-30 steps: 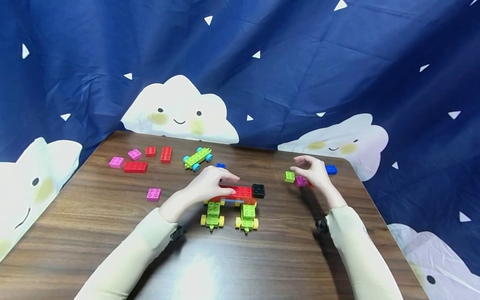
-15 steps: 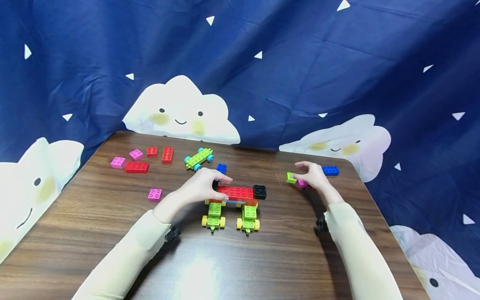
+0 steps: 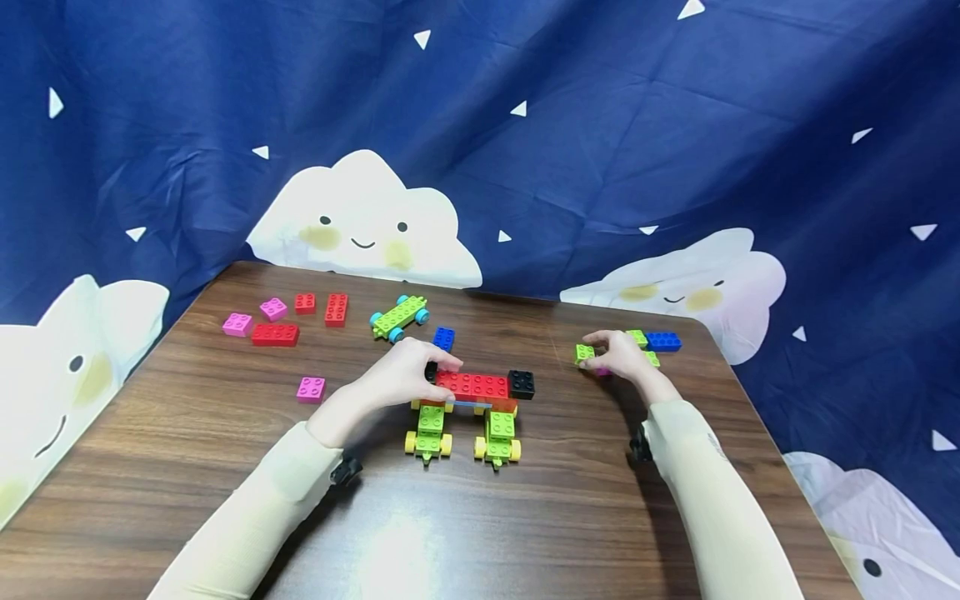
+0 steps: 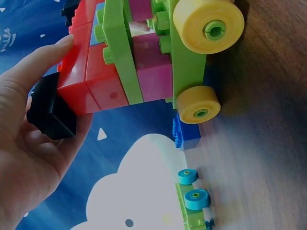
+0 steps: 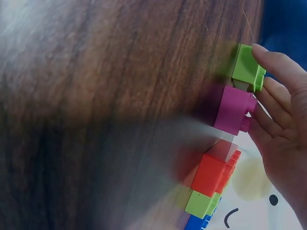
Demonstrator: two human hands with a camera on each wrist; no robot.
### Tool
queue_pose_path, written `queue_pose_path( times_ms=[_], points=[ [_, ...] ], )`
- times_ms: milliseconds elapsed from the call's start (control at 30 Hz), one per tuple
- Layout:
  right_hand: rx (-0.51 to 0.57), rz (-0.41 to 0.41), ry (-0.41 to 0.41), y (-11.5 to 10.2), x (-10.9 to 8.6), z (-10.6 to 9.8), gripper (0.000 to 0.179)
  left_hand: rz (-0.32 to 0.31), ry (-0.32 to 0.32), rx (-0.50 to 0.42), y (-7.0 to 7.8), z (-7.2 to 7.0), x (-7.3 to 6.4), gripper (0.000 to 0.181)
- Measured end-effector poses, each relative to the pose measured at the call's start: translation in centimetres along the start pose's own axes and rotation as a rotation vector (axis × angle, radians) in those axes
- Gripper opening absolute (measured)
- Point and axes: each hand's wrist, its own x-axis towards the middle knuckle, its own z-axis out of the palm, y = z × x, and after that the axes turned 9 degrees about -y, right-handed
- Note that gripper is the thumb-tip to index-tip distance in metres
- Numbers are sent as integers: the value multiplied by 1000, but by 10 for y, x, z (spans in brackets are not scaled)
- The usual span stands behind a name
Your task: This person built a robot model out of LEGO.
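Note:
My left hand [image 3: 397, 372] grips the left end of a toy brick vehicle, thumb in front and fingers behind. In the left wrist view the thumb lies on its red brick [image 4: 74, 76], beside a black brick [image 4: 55, 108]. Below come green plates, a purple brick [image 4: 152, 67] and yellow wheels [image 4: 208, 24]. At the table's right side, my right hand [image 3: 624, 354] pinches a small lime green brick [image 5: 245, 67] between thumb and fingers. A purple brick [image 5: 231, 110] stands right beside it, under the fingers, mostly hidden in the head view.
A blue brick [image 3: 663, 341], lime bricks [image 3: 637, 337] and a red brick [image 5: 208, 175] lie beyond the right hand. A green car base [image 3: 399, 317] with blue wheels and a blue brick [image 3: 444, 337] stand behind the vehicle. Red bricks [image 3: 275, 335] and pink bricks [image 3: 311, 389] lie left.
My right hand has come down from above the bricks, and its fingers have closed on the small lime brick. My left hand has shifted slightly left along the vehicle.

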Motion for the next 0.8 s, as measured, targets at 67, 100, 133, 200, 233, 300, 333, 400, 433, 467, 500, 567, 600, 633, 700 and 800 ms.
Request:
queue_pose_path(
  times_ms=[67, 100, 133, 200, 233, 300, 333, 400, 433, 467, 500, 567, 600, 633, 700, 800],
  points=[
    [-14, 0, -3, -1, 1, 0, 55, -3, -1, -7, -1, 0, 0, 44],
    [-23, 2, -4, -1, 1, 0, 54, -3, 0, -10, -2, 0, 0, 44],
    [-35, 3, -5, -1, 2, 0, 54, -3, -1, -11, -2, 0, 0, 44],
    [-59, 3, -7, 0, 3, 0, 54, 1, 0, -15, -3, 1, 0, 44],
    [-71, 3, -8, 0, 4, 1, 53, 3, 1, -17, -4, 1, 0, 44],
    [-85, 5, -11, 1, 4, 1, 51, 10, 2, -22, -5, 1, 0, 44],
    [-89, 6, -13, 1, 4, 1, 50, 14, 3, -26, -5, 2, 0, 44],
    [-91, 11, -14, 2, 4, 2, 48, 21, 3, -30, -6, 2, 1, 43],
    [-90, 16, -14, 2, 4, 2, 48, 21, 3, -36, -6, 2, 1, 43],
    [-87, 20, -12, 2, 4, 2, 47, 23, 3, -40, -6, 2, 1, 43],
    [-82, 24, -11, 2, 3, 3, 47, 24, 2, -43, -6, 2, 1, 44],
    [-59, 30, -11, 1, 3, 3, 46, 25, 2, -49, -7, 2, 1, 44],
    [-46, 31, -8, 1, 3, 3, 46, 26, 1, -53, -7, 2, 1, 44],
    [-27, 29, -4, 0, 4, 3, 46, 26, 1, -56, -7, 2, 1, 44],
    [15, 22, 5, -2, 4, 2, 46, 29, 3, -59, -7, 1, 1, 44],
    [21, -14, 48, -8, 2, 2, 45, 31, 3, -66, -7, 1, 0, 43]
  ],
)
